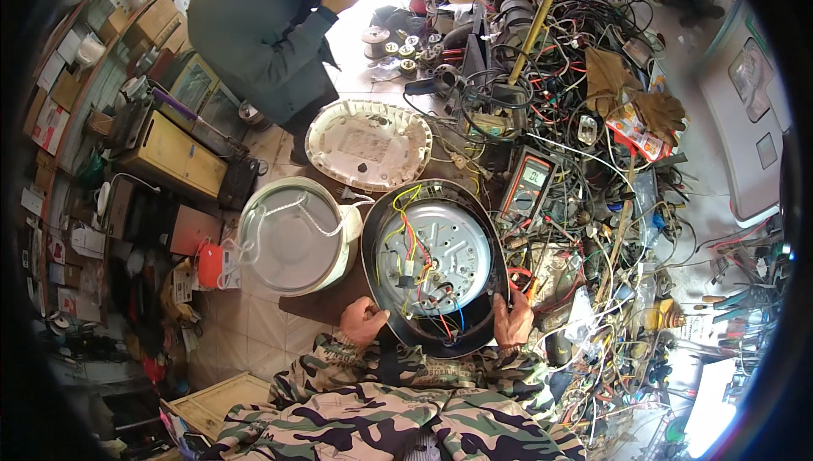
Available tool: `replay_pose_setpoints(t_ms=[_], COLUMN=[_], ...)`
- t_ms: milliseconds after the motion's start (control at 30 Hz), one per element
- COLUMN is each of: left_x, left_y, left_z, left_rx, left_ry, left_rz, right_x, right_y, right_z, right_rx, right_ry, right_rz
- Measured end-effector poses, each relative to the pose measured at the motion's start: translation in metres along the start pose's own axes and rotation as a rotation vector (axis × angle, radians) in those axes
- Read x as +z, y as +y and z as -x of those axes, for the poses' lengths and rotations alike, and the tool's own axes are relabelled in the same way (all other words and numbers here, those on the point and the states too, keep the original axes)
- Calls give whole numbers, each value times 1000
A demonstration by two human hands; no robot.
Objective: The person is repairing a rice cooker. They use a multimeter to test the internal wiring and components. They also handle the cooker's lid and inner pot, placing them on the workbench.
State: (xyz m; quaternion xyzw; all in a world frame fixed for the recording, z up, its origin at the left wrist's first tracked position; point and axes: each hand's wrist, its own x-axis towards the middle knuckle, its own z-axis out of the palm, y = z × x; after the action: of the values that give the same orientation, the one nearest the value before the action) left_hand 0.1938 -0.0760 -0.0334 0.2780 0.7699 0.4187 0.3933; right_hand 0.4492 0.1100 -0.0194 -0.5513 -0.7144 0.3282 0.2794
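Observation:
My left hand (362, 322) is closed on the lower left rim of a dark oval appliance housing (370, 259), and my right hand (512, 319) grips its right side. The housing lies open, showing a round metal plate (461, 249) with yellow, red and blue wires and small fittings. Just beyond it rests an off-white oval plastic panel (366, 135) with a grimy inner face. A round pale pot (284, 249) with a white cord across it stands to the left. A multimeter (524, 186) lies beside the housing at the upper right.
Another person (271, 63) stands at the upper left, holding a small object. Tangled cables (567, 29), tools and gloves (614, 80) pile up along the right. Crowded shelves (85, 46), a yellow cabinet (178, 156) and an orange device (212, 262) line the left, beside tiled floor (237, 334).

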Motion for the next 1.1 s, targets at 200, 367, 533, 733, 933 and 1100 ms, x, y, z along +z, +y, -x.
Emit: replay_pose_setpoints(t_ms=[200,367,533,733,933,1100], left_x=[5,7,9,8,8,13], left_y=[-6,-6,-3,1,1,1], left_z=[0,1,8,7,8,6], left_rx=[-57,-73,-80,-47,-57,-55], left_ry=[31,52,50,83,86,119], left_rz=[-62,-73,-96,-15,-20,-73], right_x=[3,-3,-7,-6,-6,-5], right_y=[11,-10,-3,-6,-4,8], right_z=[-1,-3,-1,-4,-4,-2], right_rx=[-37,81,57,61,83,72], right_ry=[-26,-93,-132,-167,-180,-140], right_rz=[17,-91,-114,-122,-104,-94])
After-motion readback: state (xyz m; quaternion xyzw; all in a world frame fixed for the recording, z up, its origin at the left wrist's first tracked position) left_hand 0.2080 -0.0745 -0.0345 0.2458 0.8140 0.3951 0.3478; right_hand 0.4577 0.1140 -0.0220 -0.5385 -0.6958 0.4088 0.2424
